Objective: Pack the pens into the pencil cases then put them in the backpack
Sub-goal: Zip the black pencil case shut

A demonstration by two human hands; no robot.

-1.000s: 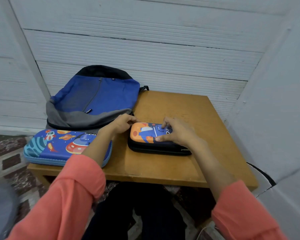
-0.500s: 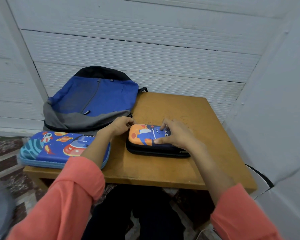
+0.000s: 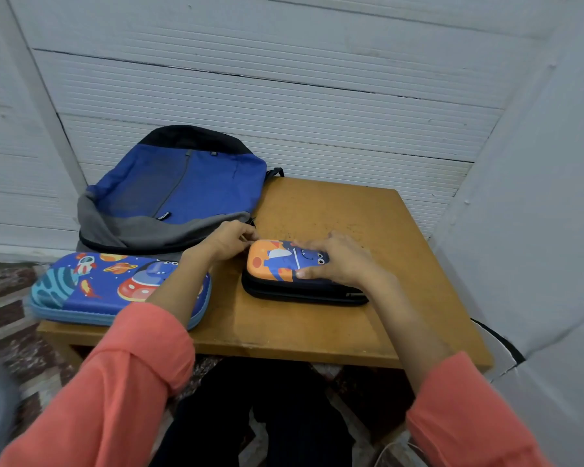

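Note:
A small pencil case with an orange and blue cartoon lid and black sides lies closed in the middle of the wooden table. My right hand lies on its lid, fingers spread and thumb at the front edge. My left hand pinches something small at the case's far left corner, probably the zip pull. A larger blue space-print pencil case lies closed at the table's left, partly under my left forearm. The blue, grey and black backpack lies flat at the back left. No pens are visible.
A white ribbed wall stands close behind the table and a white panel closes the right side. The large case overhangs the table's left edge. Patterned floor shows at the left. My dark-trousered legs are under the front edge.
My left hand's fingers have closed in tighter at the small case's left corner. My right hand stays on the lid. The camera has shifted slightly.

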